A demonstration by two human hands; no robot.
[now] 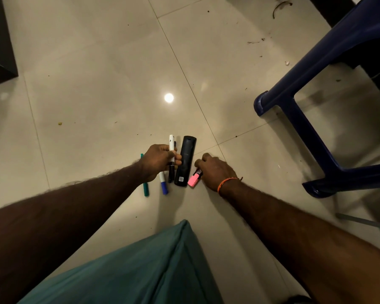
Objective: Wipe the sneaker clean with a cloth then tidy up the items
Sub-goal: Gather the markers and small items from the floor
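Stage: tidying, by your judgement; no sneaker or cloth is in view, so whether the wiping is done cannot be told.

Your left hand [159,160]: fingers curled round a white marker [171,148], lifted above the floor [97,84].

Your right hand [216,170]: pinches the pink highlighter [194,180] at floor level.

Between your hands: black remote [185,161], ungripped.

Under your left hand: green marker [146,189], blue-capped marker [163,185], black pen [171,174], loose.

Left to gather: remote and three pens.
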